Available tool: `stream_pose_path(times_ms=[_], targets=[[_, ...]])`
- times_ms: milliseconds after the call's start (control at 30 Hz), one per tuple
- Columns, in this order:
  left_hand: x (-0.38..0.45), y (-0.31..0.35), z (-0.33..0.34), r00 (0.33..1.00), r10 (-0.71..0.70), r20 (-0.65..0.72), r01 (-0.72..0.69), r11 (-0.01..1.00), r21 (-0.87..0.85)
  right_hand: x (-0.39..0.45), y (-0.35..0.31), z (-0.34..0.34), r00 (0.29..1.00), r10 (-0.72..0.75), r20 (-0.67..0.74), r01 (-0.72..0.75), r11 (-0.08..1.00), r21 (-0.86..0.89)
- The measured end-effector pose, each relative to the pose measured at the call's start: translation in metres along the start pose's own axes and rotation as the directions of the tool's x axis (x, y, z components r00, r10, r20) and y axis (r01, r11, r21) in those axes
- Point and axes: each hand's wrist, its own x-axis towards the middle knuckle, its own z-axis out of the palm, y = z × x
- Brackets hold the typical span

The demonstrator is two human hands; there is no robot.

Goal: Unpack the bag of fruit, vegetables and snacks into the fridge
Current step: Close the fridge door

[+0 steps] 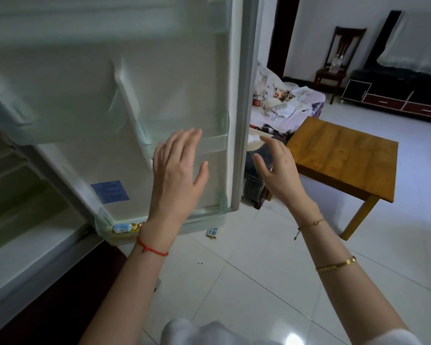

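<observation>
Here the fridge door (159,90) stood swung wide, its inner shelves blurred and hard to read; small packets (125,227) lay in the bottom door rack, their labels too smeared to name. The left hand (177,175) was raised before the door, fingers spread, holding nothing. The right hand (279,170) reached past the door's edge, fingers loosely parted, also empty. The fridge cavity (23,195) was cut off at left. No bag could be picked out among the clutter beside the wooden table (341,155).
</observation>
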Motion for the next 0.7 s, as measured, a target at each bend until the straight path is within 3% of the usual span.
stream_pose_path(times_ms=[233, 500, 700], targets=[[0.011, 0.009, 0.021, 0.988, -0.118, 0.096, 0.102, 0.983, 0.154, 0.065, 0.027, 0.011, 0.999, 0.004, 0.032, -0.005, 0.999, 0.036], [0.013, 0.03, 0.027, 0.964, -0.264, 0.012, 0.259, 0.954, 0.153, 0.09, 0.033, 0.012, 0.986, -0.034, 0.162, 0.006, 0.986, 0.167], [-0.002, 0.051, 0.026, 0.923, -0.381, -0.044, 0.383, 0.905, 0.184, 0.079, 0.041, 0.008, 0.981, -0.146, 0.126, 0.107, 0.956, 0.273]])
